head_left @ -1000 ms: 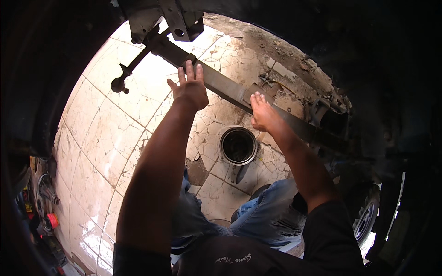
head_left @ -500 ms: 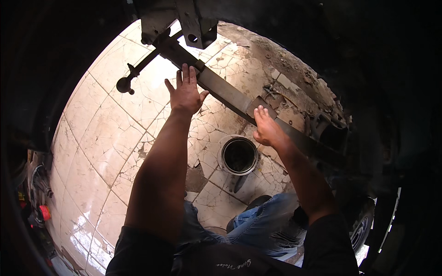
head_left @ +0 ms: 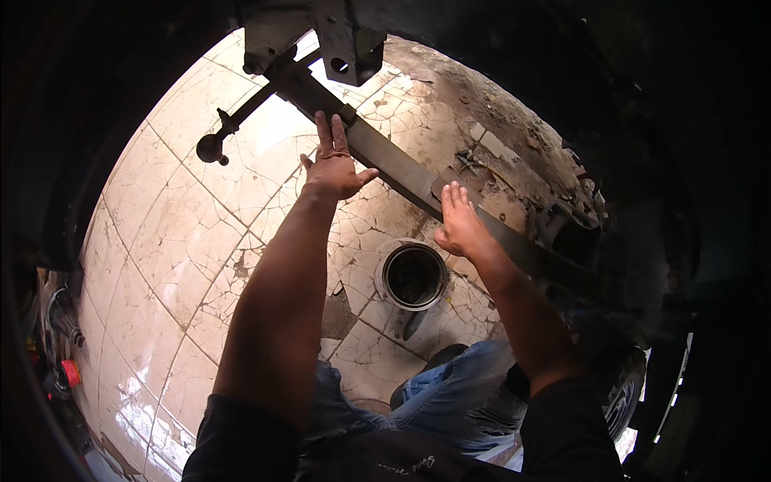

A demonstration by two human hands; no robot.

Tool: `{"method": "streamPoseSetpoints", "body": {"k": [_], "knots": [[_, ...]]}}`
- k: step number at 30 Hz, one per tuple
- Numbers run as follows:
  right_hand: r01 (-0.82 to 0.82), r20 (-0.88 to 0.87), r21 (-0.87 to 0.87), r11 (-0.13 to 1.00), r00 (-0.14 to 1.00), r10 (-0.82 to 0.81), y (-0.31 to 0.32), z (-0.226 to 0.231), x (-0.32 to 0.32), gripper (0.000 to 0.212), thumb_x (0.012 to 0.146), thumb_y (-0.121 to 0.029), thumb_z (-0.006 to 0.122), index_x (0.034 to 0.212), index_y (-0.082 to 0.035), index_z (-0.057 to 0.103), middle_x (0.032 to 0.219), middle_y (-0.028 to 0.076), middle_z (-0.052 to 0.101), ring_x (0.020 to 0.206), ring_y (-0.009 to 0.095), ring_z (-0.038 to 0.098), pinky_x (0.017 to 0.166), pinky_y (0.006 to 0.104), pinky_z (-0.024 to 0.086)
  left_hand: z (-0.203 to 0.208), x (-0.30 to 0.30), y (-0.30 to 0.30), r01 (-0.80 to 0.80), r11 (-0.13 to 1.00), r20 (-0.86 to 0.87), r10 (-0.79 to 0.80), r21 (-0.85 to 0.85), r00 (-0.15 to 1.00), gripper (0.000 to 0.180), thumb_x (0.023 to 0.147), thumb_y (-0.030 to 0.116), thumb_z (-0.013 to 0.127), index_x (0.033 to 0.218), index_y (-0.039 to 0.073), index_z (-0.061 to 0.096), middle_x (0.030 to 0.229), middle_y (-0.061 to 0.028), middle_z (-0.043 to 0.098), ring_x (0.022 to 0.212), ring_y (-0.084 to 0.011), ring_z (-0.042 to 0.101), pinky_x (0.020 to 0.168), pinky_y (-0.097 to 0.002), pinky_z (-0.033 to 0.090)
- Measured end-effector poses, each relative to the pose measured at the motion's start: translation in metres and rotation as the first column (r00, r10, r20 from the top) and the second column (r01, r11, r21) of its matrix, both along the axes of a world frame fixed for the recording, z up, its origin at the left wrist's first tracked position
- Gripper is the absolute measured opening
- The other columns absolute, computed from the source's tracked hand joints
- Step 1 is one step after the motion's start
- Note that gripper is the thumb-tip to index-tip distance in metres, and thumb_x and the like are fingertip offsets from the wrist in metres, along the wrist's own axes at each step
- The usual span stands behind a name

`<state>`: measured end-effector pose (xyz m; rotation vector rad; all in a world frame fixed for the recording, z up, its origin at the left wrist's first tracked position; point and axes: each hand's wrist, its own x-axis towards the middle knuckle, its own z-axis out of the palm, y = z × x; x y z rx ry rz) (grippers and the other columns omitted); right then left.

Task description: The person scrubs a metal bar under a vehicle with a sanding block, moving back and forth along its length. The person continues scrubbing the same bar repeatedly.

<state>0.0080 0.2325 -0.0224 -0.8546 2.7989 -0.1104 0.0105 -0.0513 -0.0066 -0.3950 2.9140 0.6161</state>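
A long grey metal beam [head_left: 393, 157] crosses ahead of me at a slant, from upper left down to the right. My left hand [head_left: 335, 170] is at its near edge, the index and middle fingers stretched onto it, thumb out to the side, other fingers partly bent. Farther right along the beam, my right hand [head_left: 459, 223] holds its fingers straight and close together against the beam's near side. By those fingertips a brownish flat patch [head_left: 470, 183] shows on or behind the beam; which, I cannot tell. Nothing is visibly gripped in either hand.
Below the beam a round open can [head_left: 414, 275] with dark contents stands on cracked floor tiles [head_left: 181, 241]. A dark rod with a ball-shaped end [head_left: 210, 148] sticks out left under a drilled metal bracket [head_left: 338, 48]. A wheel [head_left: 624, 406] is at lower right.
My left hand's outer fingers have bent inward, leaving two stretched ahead, and its thumb reaches farther right. My right hand stays near the same spot on the beam. The view has shifted slightly.
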Motion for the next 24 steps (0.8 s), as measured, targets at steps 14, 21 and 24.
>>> {"method": "streamPoseSetpoints", "body": {"k": [14, 21, 24], "knots": [[-0.05, 0.145, -0.006, 0.999, 0.988, 0.051, 0.01, 0.013, 0.005, 0.082, 0.084, -0.023, 0.06, 0.147, 0.01, 0.02, 0.153, 0.034, 0.018, 0.143, 0.046, 0.021, 0.117, 0.0439, 0.025, -0.002, -0.007, 0.001, 0.036, 0.999, 0.048, -0.035, -0.032, 0.998, 0.147, 0.061, 0.079, 0.069, 0.15, 0.006, -0.021, 0.148, -0.0263, -0.038, 0.145, -0.0317, 0.027, 0.112, -0.0637, 0.022], [-0.082, 0.07, 0.018, 0.996, 0.994, 0.08, 0.013, 0.003, -0.002, 0.08, 0.085, -0.024, 0.061, 0.146, 0.011, 0.022, 0.153, 0.035, 0.018, 0.144, 0.046, 0.02, 0.117, 0.0433, 0.025, 0.006, -0.007, 0.0, 0.038, 0.999, 0.073, -0.036, -0.025, 0.997, 0.139, 0.066, 0.079, 0.065, 0.152, 0.009, -0.019, 0.15, -0.0238, -0.037, 0.142, -0.0303, 0.035, 0.113, -0.0635, 0.019], [-0.037, 0.106, -0.01, 0.999, 0.994, 0.038, 0.007, 0.002, -0.002, 0.082, 0.084, -0.023, 0.062, 0.146, 0.011, 0.021, 0.152, 0.035, 0.018, 0.143, 0.047, 0.019, 0.117, 0.0442, 0.025, 0.006, -0.006, 0.001, 0.026, 0.999, 0.065, -0.024, -0.04, 0.998, 0.134, 0.069, 0.079, 0.062, 0.152, 0.011, -0.019, 0.151, -0.022, -0.036, 0.142, -0.0305, 0.034, 0.113, -0.0635, 0.019]]}}
